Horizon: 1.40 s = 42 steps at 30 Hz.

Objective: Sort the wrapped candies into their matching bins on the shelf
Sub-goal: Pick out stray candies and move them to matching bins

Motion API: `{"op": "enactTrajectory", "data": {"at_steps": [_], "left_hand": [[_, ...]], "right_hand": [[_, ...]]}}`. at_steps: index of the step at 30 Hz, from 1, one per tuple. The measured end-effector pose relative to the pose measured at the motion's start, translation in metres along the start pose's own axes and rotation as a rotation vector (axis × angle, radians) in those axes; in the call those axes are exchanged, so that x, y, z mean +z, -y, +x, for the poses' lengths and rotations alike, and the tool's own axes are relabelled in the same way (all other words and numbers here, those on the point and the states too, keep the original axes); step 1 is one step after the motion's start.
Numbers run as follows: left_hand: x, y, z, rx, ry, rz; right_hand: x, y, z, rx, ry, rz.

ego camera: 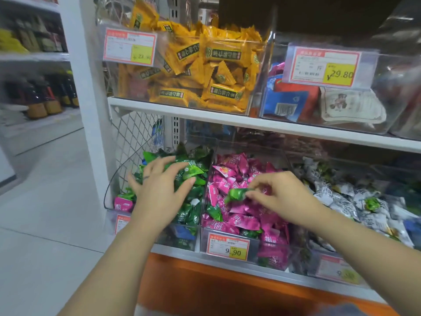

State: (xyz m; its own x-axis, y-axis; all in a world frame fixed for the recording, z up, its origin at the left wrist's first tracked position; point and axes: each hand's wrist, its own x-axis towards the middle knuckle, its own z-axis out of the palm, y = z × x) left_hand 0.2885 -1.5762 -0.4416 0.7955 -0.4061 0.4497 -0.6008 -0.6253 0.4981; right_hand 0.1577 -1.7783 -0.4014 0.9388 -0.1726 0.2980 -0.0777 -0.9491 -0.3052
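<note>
Three clear bins sit side by side on the lower shelf. The left bin holds green candies and one pink candy at its front left. The middle bin holds pink candies with a few green ones mixed in. The right bin holds white candies with a green one among them. My left hand hovers over the green bin with fingers spread. My right hand pinches a green candy above the pink bin.
The upper shelf carries a bin of yellow candies and a bin of mixed packets, close above my hands. Price tags hang on the bin fronts. An aisle floor opens to the left.
</note>
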Motion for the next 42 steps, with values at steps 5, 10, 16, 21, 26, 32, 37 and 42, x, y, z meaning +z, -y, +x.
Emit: {"op": "enactTrajectory", "data": {"at_steps": [5,10,16,21,26,32,37,42], "left_hand": [[-0.008,-0.037,-0.016,0.227,0.169,-0.318],[-0.007,-0.041,-0.021,0.219,0.220,-0.468],[-0.011,-0.045,-0.024,0.174,0.203,-0.513],[-0.021,-0.036,-0.018,0.037,0.126,-0.605],[-0.013,-0.031,-0.019,0.034,0.161,-0.541],[-0.011,-0.028,-0.018,0.018,0.155,-0.516],[-0.009,-0.026,-0.018,-0.001,0.176,-0.516],[-0.014,-0.029,-0.019,0.012,0.123,-0.544]], "right_hand": [[-0.007,0.027,0.004,0.027,0.019,0.327],[-0.010,0.029,-0.004,0.101,0.079,0.487],[-0.011,0.024,-0.007,0.147,0.097,0.615],[-0.002,0.011,-0.014,0.031,0.587,0.283],[0.003,-0.005,-0.007,-0.078,0.600,-0.128],[0.012,-0.014,0.001,-0.210,0.655,-0.365],[0.020,-0.014,0.004,-0.226,0.556,-0.393],[-0.006,-0.012,0.008,-0.077,0.483,-0.066]]}}
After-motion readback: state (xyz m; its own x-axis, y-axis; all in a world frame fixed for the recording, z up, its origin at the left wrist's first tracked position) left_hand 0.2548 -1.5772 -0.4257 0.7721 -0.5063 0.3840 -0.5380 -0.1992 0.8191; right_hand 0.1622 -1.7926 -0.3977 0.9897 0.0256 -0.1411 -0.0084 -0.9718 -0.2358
